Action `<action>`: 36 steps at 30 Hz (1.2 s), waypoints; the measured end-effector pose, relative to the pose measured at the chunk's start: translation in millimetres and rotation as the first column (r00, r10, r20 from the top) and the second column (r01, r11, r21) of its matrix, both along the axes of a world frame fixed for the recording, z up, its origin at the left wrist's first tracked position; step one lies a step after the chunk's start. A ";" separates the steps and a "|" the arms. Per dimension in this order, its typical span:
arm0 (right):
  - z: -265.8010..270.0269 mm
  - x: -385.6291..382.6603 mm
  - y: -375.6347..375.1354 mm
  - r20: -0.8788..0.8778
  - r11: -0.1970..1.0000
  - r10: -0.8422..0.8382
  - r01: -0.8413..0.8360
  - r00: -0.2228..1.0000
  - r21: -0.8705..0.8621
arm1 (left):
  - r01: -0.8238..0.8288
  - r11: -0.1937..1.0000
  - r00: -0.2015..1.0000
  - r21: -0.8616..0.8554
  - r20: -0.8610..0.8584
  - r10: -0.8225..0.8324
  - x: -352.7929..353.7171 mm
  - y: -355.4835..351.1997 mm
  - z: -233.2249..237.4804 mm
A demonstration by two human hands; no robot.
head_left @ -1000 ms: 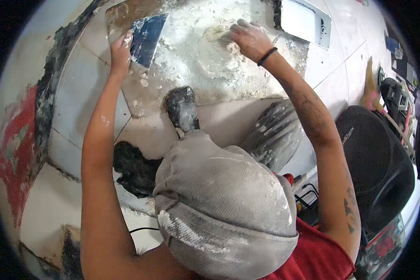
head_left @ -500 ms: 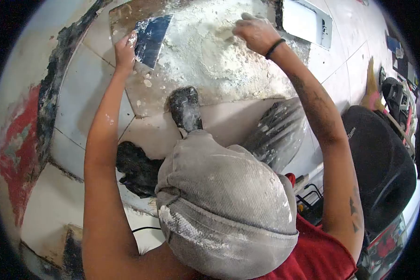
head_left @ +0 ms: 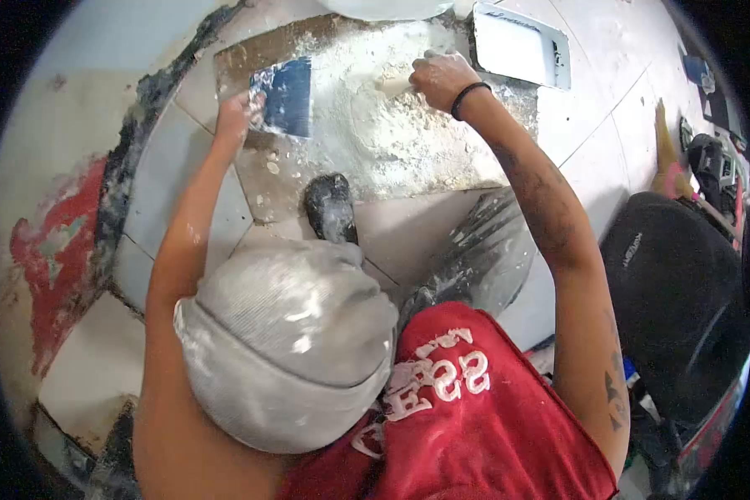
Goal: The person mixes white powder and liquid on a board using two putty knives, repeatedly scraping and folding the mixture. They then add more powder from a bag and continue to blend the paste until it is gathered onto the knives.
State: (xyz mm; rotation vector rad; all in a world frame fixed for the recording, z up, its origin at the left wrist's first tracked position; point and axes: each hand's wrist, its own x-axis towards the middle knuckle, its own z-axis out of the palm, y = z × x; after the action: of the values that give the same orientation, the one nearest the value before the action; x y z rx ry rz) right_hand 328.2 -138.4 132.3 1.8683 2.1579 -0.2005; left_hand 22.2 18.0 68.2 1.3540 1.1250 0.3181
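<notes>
My left hand [head_left: 240, 115] is closed on the near edge of a blue flat scraper [head_left: 287, 96], smeared with white, above the left part of a dusty board [head_left: 267, 179]. Its handle, if there is one, is hidden. Over the board's middle, my right hand [head_left: 443, 77] has its fingers curled above a pale heap of powdery, lumpy plaster [head_left: 417, 125]. A beige flat piece [head_left: 396, 85] shows just left of those fingers; whether they grip it I cannot make out. Wet-looking white paste is spread between the two hands.
A white rectangular tray [head_left: 521, 50] lies at the board's far right corner. The rim of a white round container [head_left: 392, 8] shows at the top edge. A dark shoe [head_left: 330, 204] rests at the board's near edge. A black speaker-like case [head_left: 675, 292] stands at right.
The blue scraper has turned more upright and shifted slightly right. My right hand has come a little left and nearer. The capped head has moved left, and the white round container has come into view.
</notes>
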 end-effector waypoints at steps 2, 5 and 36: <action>7.8 -1.7 -4.7 -0.019 0.997 -0.070 0.070 0.997 -0.034 | 0.073 0.997 0.997 -0.010 0.018 -0.072 8.9 -12.5 30.7; 4.6 6.1 -18.0 -0.087 0.983 -0.182 0.183 0.979 -0.002 | 0.069 0.996 0.995 -0.064 0.081 -0.064 21.9 -43.1 67.6; 29.8 41.7 -94.3 -0.548 0.487 -0.672 0.855 0.498 0.179 | 0.400 0.844 0.909 0.358 -0.271 -0.316 149.1 -80.9 95.6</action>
State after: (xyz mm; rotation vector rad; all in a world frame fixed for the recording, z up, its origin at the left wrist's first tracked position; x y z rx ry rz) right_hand 369.9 -232.7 162.0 3.2795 1.3671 -0.3350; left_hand 171.3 -62.9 163.8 1.9748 0.9695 0.1411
